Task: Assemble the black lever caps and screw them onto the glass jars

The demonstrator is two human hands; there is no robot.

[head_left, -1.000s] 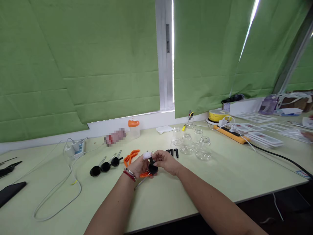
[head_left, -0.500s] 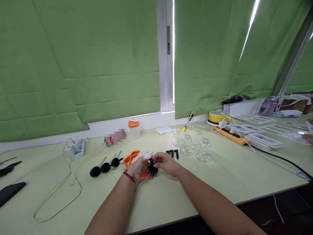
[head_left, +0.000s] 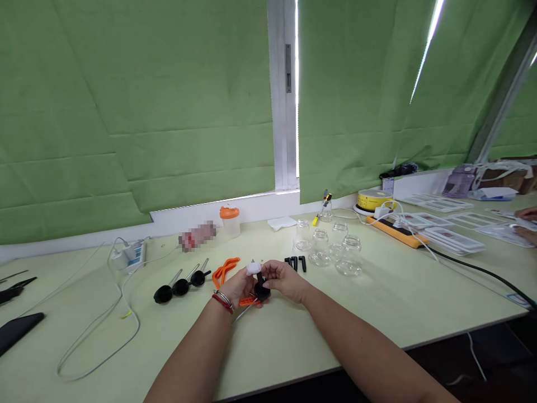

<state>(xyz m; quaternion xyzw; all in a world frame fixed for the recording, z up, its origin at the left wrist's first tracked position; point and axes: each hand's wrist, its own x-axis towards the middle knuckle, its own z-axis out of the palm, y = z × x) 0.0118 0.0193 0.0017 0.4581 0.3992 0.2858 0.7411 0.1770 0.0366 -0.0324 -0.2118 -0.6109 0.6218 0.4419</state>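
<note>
My left hand is closed around a black round lid with a thin metal rod slanting down from it. An orange plastic piece shows below the lid, against the same hand. White wrapping covers a fingertip of my left hand. My right hand pinches a dark upright part on the lid; its fingertips partly hide how the two meet. Just behind my right hand lie several small black elbow-shaped handles. Orange bent pieces rest beyond my left hand.
Black lids with metal rods lie left of my hands. Several clear glass jars stand to the right. Behind are an orange-lidded cup and an orange power strip. A cable loops at left. Another person's hand appears far right.
Both my hands stay nearly in place with the lid, shifting only slightly. At the far right, more of the other person's hands has come into view.
</note>
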